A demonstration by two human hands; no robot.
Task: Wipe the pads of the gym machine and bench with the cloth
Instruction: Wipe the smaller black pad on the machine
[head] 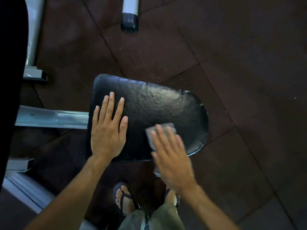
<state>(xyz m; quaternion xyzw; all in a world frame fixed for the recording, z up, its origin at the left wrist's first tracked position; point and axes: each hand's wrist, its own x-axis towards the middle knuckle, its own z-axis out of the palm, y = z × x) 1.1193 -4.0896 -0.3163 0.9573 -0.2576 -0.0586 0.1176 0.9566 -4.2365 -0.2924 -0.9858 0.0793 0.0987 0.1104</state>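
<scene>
A black seat pad [159, 107] of the gym machine fills the middle of the view, worn and cracked along its far right rim. My left hand [108, 128] lies flat on its left part, fingers spread, holding nothing. My right hand [171, 155] presses a grey cloth [160, 128] onto the pad's near right part; the hand is blurred. Most of the cloth is hidden under my fingers and palm.
A grey metal beam [51, 117] runs left from under the pad. More grey frame tubes [34, 30] stand at the left, and a tube with a black end cap [129, 20] lies at the top. Dark rubber floor tiles [240, 63] surround the pad. My sandalled foot [123, 198] is below.
</scene>
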